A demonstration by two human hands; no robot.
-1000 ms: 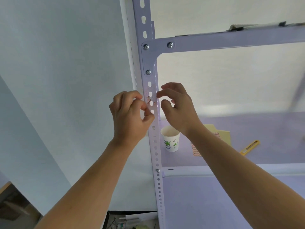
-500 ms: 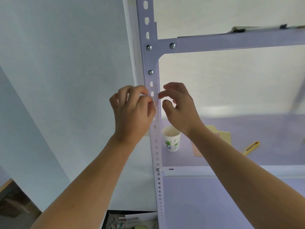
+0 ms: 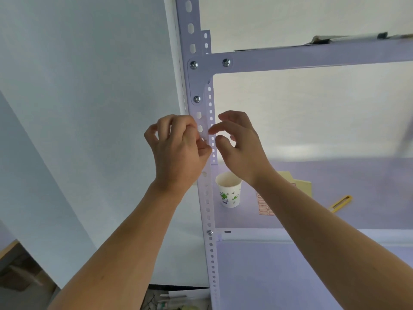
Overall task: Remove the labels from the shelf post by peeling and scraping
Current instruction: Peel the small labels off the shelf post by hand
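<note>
A pale lilac perforated shelf post runs upright through the middle of the view. My left hand is curled against the post's front face, thumb and fingertips pinched at a slotted hole. The label itself is too small and hidden by the fingers to make out. My right hand is on the post's right side, index finger pointing left and touching the post's edge, thumb below it, other fingers spread. It holds nothing.
A white paper cup with green print stands on the shelf just right of the post. Behind my right forearm lie a yellow paper sheet and a yellow utility knife. A crossbeam spans above. A white wall is at the left.
My left hand has shifted up against the post and its fingers have closed tighter over the spot where a reddish label scrap showed a second ago. My right hand has barely moved.
</note>
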